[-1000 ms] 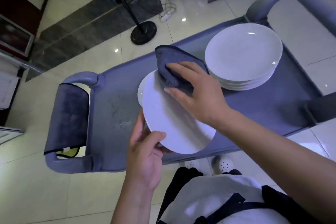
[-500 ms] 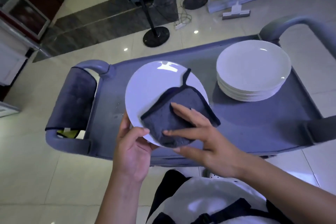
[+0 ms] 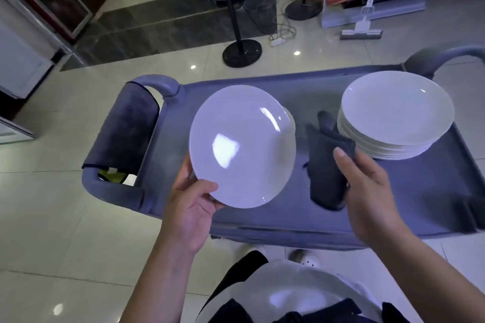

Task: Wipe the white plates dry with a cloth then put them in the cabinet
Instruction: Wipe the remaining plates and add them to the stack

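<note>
1. the left hand (image 3: 189, 214) holds a white plate (image 3: 242, 147) by its near-left rim, thumb curled over the top edge and the other fingers hidden underneath.
2. the plate is lifted above the grey cart (image 3: 288, 220), tilted with its face toward the camera; bright reflections sit on its surface.
3. a second rim shows just behind the plate's right edge, so there may be another plate under it; i cannot tell for sure.
4. the right hand (image 3: 367, 191) grips a dark grey cloth (image 3: 326, 165), bunched up, thumb pressed on its upper side and the remaining fingers wrapped beneath it.
5. the cloth is apart from the held plate, between it and a stack of white plates (image 3: 396, 115).
6. that stack stands on the right part of the cart's top; the cloth's far corner reaches close to the stack's left side, though i cannot tell whether they touch.
7. a dark towel (image 3: 123, 126) hangs over the cart's left handle.
8. on the tiled floor beyond the cart stand a black pole stand (image 3: 241, 50) with a round base and a flat mop (image 3: 363, 23).
</note>
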Action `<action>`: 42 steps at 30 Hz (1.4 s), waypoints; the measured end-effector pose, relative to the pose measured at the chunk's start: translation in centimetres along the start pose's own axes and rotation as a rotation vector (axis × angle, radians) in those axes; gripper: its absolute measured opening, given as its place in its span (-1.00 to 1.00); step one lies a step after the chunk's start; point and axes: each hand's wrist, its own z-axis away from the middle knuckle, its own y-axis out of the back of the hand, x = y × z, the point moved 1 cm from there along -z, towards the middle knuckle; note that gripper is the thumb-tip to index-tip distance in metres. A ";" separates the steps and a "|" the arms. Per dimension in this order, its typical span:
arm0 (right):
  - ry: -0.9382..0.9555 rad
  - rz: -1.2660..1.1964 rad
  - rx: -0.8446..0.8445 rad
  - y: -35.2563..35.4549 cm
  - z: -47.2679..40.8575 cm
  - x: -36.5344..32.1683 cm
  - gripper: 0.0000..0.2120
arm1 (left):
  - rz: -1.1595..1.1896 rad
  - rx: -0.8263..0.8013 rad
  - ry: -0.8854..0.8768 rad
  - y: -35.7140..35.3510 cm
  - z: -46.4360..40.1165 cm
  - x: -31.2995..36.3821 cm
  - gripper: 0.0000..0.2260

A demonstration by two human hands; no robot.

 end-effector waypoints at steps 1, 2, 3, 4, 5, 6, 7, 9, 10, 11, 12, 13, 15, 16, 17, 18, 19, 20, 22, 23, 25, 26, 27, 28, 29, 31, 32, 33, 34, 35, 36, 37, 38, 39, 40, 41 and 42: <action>0.145 0.073 -0.031 -1.0 0.3 -1.3 -0.85 | 0.009 -0.013 0.021 -0.1 -0.3 -0.1 -0.46; 0.275 0.145 -0.105 -2.2 0.7 -2.4 -0.83 | 0.011 -0.026 0.042 -0.3 -0.6 -0.3 -0.46; 0.375 0.231 -0.218 -3.8 1.1 -3.3 -0.78 | 0.011 -0.043 0.063 -0.6 -0.9 -0.3 -0.46; 0.432 0.344 -0.343 -5.5 1.2 -3.8 -0.71 | 0.005 -0.063 0.078 -0.9 -1.1 -0.2 -0.46; 0.478 0.481 -0.450 -7.5 1.3 -4.0 -0.66 | 0.000 -0.098 0.087 -1.1 -1.3 -0.1 -0.45; 0.525 0.619 -0.510 -9.0 1.1 -3.7 -0.63 | 0.005 -0.141 0.091 -1.3 -1.4 0.1 -0.44; 0.565 0.738 -0.528 -10.3 0.9 -3.2 -0.61 | 0.021 -0.178 0.094 -1.3 -1.6 0.3 -0.44; 0.613 0.838 -0.508 -12.1 0.2 -2.0 -0.59 | 0.066 -0.230 0.103 -0.2 -2.2 1.0 -0.44; 0.611 0.844 -0.510 -12.7 -0.5 -1.6 -0.59 | 0.076 -0.241 0.102 0.6 -2.6 1.3 -0.43; 0.599 0.849 -0.506 -13.1 -1.3 -1.3 -0.58 | 0.076 -0.242 0.104 1.3 -2.9 1.5 -0.43; 0.595 0.871 -0.482 -13.3 -2.1 -1.1 -0.58 | 0.074 -0.235 0.112 1.9 -3.0 1.6 -0.43; 0.592 0.904 -0.442 -13.6 -3.1 -0.9 -0.58 | 0.084 -0.232 0.130 2.6 -3.1 1.6 -0.43; 0.534 0.958 -0.348 -14.1 -4.9 -0.7 -0.58 | 0.105 -0.221 0.154 3.9 -3.4 1.6 -0.46; 0.478 0.966 -0.314 -14.0 -5.5 -0.5 -0.58 | 0.113 -0.204 0.157 4.5 -3.6 1.8 -0.49; 0.416 0.956 -0.283 -13.8 -5.9 -0.2 -0.60 | 0.119 -0.186 0.153 5.2 -3.9 2.0 -0.50; 0.355 0.927 -0.253 -13.6 -6.0 0.4 -0.61 | 0.125 -0.177 0.149 6.0 -4.4 2.4 -0.49; 0.307 0.897 -0.227 -13.5 -5.8 1.0 -0.63 | 0.121 -0.172 0.137 6.6 -4.9 2.8 -0.48; 0.267 0.880 -0.205 -13.6 -5.2 1.9 -0.63 | 0.115 -0.170 0.131 7.4 -5.4 3.1 -0.47; 0.191 0.855 -0.169 -14.2 -3.4 3.9 -0.62 | 0.104 -0.167 0.120 8.3 -6.3 3.2 -0.44; 0.153 0.837 -0.150 -14.9 -2.3 5.0 -0.62 | 0.106 -0.171 0.123 8.7 -6.9 3.1 -0.43; 0.106 0.810 -0.144 -16.6 0.1 6.4 -0.62 | 0.098 -0.176 0.129 9.4 -7.9 2.9 -0.37; 0.081 0.785 -0.165 -17.5 1.3 6.9 -0.61 | 0.093 -0.177 0.128 9.9 -8.5 2.7 -0.34; 0.055 0.749 -0.206 -18.3 2.3 7.0 -0.61 | 0.086 -0.177 0.122 10.3 -9.2 2.7 -0.32; 0.020 0.705 -0.251 -19.0 3.1 7.2 -0.62 | 0.076 -0.183 0.123 10.8 -9.9 2.6 -0.31; -0.031 0.657 -0.298 -19.5 3.6 7.1 -0.64 | 0.061 -0.184 0.125 11.1 -10.7 2.5 -0.30; -0.153 0.522 -0.337 -19.6 4.0 6.4 -0.71 | 0.023 -0.188 0.147 11.7 -12.1 2.1 -0.30; -0.201 0.431 -0.314 -19.3 4.0 5.9 -0.75 | 0.018 -0.193 0.161 11.9 -12.7 1.8 -0.30; -0.251 0.329 -0.258 -19.1 3.9 5.5 -0.75 | 0.026 -0.205 0.177 12.1 -13.1 1.5 -0.31; -0.298 0.237 -0.180 -18.7 3.8 5.1 -0.74 | 0.040 -0.221 0.185 12.4 -13.5 1.2 -0.32; -0.341 0.163 -0.087 -18.3 3.7 4.7 -0.71 | 0.054 -0.236 0.194 12.7 -13.8 1.1 -0.33; -0.369 0.105 0.004 -17.8 3.6 4.3 -0.69 | 0.065 -0.249 0.201 13.0 -14.0 0.9 -0.34; -0.372 0.073 0.080 -17.3 3.7 3.8 -0.69 | 0.073 -0.258 0.205 13.3 -14.1 0.9 -0.34; -0.350 0.074 0.151 -16.7 3.7 3.5 -0.70 | 0.082 -0.264 0.213 13.7 -14.3 0.8 -0.34; -0.309 0.105 0.226 -16.4 3.7 3.1 -0.73 | 0.092 -0.269 0.224 13.9 -14.3 0.8 -0.35; -0.247 0.150 0.308 -16.2 3.7 2.8 -0.79 | 0.101 -0.277 0.238 14.1 -14.2 0.8 -0.36; -0.165 0.196 0.397 -16.3 3.4 2.5 -0.85 | 0.102 -0.286 0.257 14.2 -14.2 0.7 -0.37; -0.062 0.237 0.464 -16.8 3.0 2.5 -0.88 | 0.096 -0.291 0.280 14.2 -14.0 0.5 -0.36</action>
